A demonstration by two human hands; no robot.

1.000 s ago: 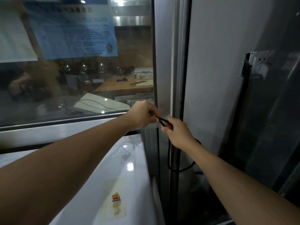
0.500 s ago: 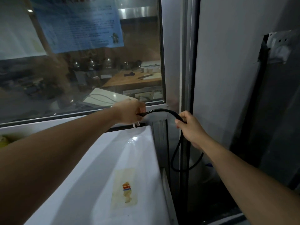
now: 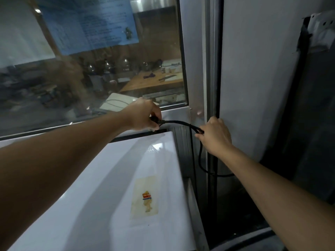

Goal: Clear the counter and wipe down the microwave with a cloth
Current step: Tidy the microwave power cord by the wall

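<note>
Window (image 3: 108, 69) seen behind white microwave (image 3: 112, 178). Black cord (image 3: 181, 122) plug end pinched by left grip (image 3: 145, 117); cord loop held in closed right grip (image 3: 215, 136).

The hands have drawn apart, stretching the black cord (image 3: 181, 123).

Both forearms are bare from the frame's edge to the wrists, with no sleeve showing. The left hand (image 3: 143, 115) and right hand (image 3: 215, 136) are bare, wrists and visible fingers (image 3: 199, 136) unadorned.
</note>
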